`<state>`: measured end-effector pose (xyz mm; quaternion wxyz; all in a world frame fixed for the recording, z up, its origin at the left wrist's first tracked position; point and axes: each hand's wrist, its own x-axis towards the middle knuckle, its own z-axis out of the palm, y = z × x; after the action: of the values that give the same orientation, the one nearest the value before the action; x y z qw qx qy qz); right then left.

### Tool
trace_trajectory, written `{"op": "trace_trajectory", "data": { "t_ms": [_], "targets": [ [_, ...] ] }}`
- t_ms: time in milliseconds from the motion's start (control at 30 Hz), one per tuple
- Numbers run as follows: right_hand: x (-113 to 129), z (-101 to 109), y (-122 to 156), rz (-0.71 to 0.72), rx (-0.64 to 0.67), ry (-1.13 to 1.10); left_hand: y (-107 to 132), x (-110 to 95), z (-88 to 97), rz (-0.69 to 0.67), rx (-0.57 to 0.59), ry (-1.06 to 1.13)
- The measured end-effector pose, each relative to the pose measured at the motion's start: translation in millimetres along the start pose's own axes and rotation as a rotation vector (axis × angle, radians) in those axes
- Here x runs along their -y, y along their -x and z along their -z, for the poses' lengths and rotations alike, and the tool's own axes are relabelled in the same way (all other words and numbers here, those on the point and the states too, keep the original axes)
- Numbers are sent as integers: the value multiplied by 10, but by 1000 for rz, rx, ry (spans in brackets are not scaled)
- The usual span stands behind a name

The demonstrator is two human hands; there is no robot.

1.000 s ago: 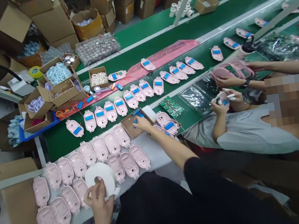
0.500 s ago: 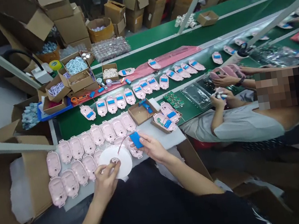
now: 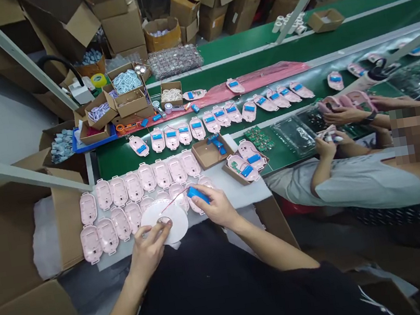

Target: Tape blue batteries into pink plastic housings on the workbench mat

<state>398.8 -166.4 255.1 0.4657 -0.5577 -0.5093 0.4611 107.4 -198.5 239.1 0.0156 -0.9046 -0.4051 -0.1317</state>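
Note:
My left hand grips a white roll of tape by its core, with fingers bent into the centre hole. In my right hand is a blue battery pack, held between thumb and fingers. A thin red wire runs from the battery towards the top of the roll. Beneath and beyond both hands, pink plastic shells lie in rows on a white foam sheet. The roll and my hands hide part of the front row.
An open carton with blue batteries stands beyond my right hand. Pink shells with batteries line the green conveyor. At right, a co-worker handles parts. A metal post crosses the left side.
The view has shifted, so the scene sits further right. My right hand has turned the battery from its flat face to a more edge-on tilt. The left hand keeps its hold on the roll.

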Motion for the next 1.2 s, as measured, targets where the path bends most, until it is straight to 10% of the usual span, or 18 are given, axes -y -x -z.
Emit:
{"op": "trace_trajectory", "data": {
  "t_ms": [233, 467, 567, 767, 1000, 1200],
  "targets": [
    [-267, -202, -139, -219, 378, -277, -141, 175, 134, -55, 75, 29],
    [-886, -771, 156, -508, -209, -734, -223, -159, -192, 62, 234, 0],
    [-983, -518, 4, -542, -124, -704, -305, -265, -359, 108, 274, 11],
    [-968, 139, -361, -475, 445, -562, -635, -26, -264, -174, 353, 15],
    [-1157, -304, -156, -421, -140, -843, -524, -305, -385, 91, 241, 29],
    [-1848, 727, -1048, -192, -323, -198, -364, -207, -449, 111, 206, 109]
  ]
}}
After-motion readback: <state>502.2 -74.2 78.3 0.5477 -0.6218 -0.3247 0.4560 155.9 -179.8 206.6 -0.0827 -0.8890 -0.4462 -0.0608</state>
